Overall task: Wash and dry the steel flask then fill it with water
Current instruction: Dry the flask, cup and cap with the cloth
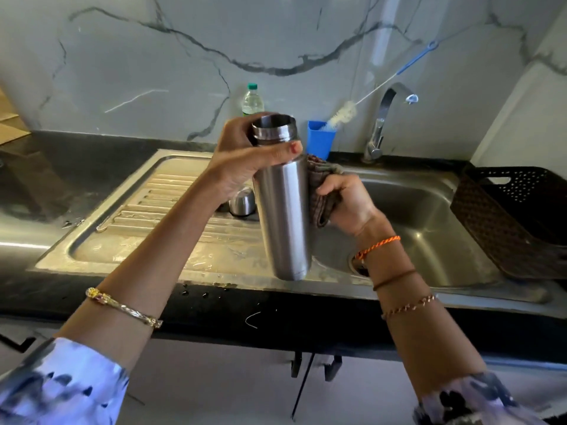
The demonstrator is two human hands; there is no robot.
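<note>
The steel flask (283, 210) is held upright in the air above the sink's front edge, its mouth open and its cap off. My left hand (245, 161) grips the flask round its neck, thumb across the front. My right hand (346, 200) holds a brown checked cloth (322, 191) pressed against the flask's right side. The flask's steel cap (242, 201) stands on the drainboard behind the flask, partly hidden by my left hand.
A steel sink (429, 222) with a ribbed drainboard (159, 210) sits in a black counter. The tap (383, 118) stands at the back right. A blue cup (320, 139) holds a bottle brush. A plastic bottle (252, 99) stands behind. A dark basket (515, 222) sits at right.
</note>
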